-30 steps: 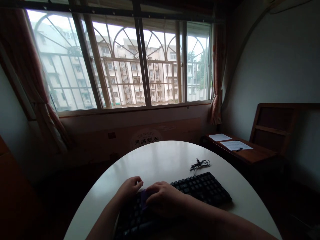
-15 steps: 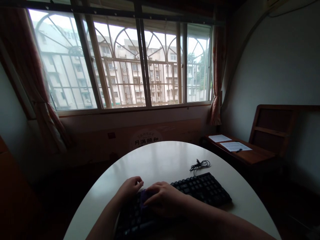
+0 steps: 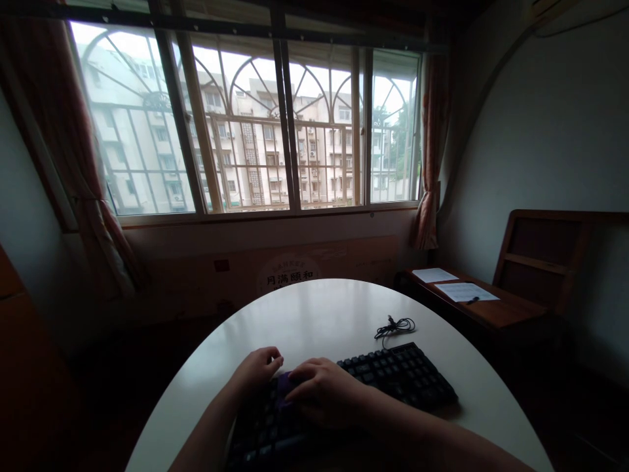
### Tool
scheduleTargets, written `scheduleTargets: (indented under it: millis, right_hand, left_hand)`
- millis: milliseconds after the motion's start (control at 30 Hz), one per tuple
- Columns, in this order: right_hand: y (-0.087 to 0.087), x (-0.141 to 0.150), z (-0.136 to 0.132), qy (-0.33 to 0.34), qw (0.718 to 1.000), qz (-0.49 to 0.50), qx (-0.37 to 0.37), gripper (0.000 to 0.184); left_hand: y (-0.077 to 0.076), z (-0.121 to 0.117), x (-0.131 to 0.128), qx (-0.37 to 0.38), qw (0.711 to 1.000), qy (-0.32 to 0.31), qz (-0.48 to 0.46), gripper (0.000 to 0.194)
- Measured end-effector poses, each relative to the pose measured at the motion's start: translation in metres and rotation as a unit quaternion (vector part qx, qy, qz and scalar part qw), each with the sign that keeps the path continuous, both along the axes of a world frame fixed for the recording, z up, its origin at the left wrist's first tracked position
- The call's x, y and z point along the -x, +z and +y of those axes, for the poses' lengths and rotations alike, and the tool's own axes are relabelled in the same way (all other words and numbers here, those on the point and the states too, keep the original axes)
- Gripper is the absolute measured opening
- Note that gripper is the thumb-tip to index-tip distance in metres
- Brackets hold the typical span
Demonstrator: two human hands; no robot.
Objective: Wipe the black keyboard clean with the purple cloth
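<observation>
A black keyboard (image 3: 398,377) lies slantwise on a round white table (image 3: 319,314). Its coiled cable (image 3: 394,325) rests just beyond its far end. My left hand (image 3: 255,370) sits at the keyboard's left end with its fingers curled against the edge. My right hand (image 3: 324,393) lies on the keys beside it, fingers closed on a small purple thing (image 3: 282,383) pressed to the keys. What the purple thing is cannot be made out in the dim light.
A wide barred window (image 3: 275,124) with curtains fills the far wall. At the right stands a low wooden bench (image 3: 496,311) with two sheets of paper (image 3: 464,292) and a pen on it. A cardboard panel (image 3: 289,275) leans below the window.
The view has drifted slightly left and down. Both hands stay on the keyboard's left end; the right hand has shifted a little over the purple thing.
</observation>
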State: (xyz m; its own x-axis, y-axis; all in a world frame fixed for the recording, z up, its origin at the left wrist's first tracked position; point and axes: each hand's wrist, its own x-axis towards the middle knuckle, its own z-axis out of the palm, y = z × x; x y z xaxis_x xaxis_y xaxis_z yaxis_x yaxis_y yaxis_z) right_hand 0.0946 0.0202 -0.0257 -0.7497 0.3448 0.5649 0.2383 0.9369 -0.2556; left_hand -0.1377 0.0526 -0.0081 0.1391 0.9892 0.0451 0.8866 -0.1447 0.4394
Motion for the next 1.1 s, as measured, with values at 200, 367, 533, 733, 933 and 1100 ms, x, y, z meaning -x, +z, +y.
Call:
scheduleTargets:
  millis: [200,367,533,733,933,1100]
  right_hand:
    - [-0.0037,0.0001,0.0020,0.002,1.000,0.016,0.004,0.022]
    - [-0.0023,-0.0002,0.0023,0.014,1.000,0.006,0.006,0.022]
    - [0.0019,-0.0014,-0.0011,-0.003,1.000,-0.003,0.024,0.026]
    - [0.0009,-0.0022,0.0000,0.014,1.000,0.007,0.022,0.024]
    - [-0.0010,-0.0012,0.0006,-0.004,1.000,0.002,0.016,0.024]
    - [-0.0023,0.0008,0.0003,-0.023,1.000,-0.004,0.020,0.026]
  left_hand:
    - [0.0003,0.0004,0.0007,0.005,1.000,-0.002,-0.004,0.030]
    - [-0.0011,0.0006,0.0015,0.002,1.000,-0.005,-0.005,0.030]
    - [-0.0016,0.0004,0.0014,0.001,1.000,-0.002,-0.004,0.030]
    - [0.0006,0.0002,0.0009,0.010,1.000,0.003,-0.003,0.029]
    - [-0.0003,-0.0001,0.0010,0.004,1.000,0.000,-0.003,0.031]
    - [-0.0017,0.0005,0.0012,0.001,1.000,0.002,0.001,0.031]
